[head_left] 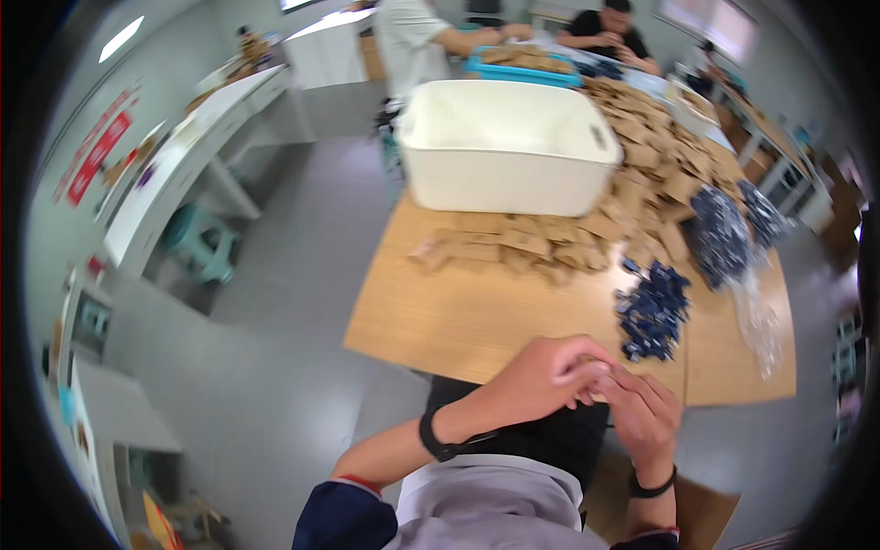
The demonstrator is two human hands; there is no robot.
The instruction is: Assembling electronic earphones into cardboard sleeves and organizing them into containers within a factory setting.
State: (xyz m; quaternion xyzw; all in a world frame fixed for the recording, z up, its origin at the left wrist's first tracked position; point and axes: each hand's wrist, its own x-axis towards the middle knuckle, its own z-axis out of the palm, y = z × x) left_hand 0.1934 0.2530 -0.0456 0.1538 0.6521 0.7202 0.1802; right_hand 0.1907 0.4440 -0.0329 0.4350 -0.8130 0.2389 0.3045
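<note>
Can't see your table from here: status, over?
Left hand and right hand together; anything held unclear. Dark-blue pieces just beyond; white bin farther back.

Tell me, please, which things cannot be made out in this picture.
Head view: anything between the left hand and right hand, mostly hidden by the hands themselves.
Head view: near inside of the white plastic tub, hidden by its front wall.
Head view: single pieces in the dark blue pile, too small and blurred.

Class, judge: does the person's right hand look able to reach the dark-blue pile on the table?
Probably yes: the dark-blue pile lies just beyond the right hand with nothing visibly between, though it meets the left hand.
</note>
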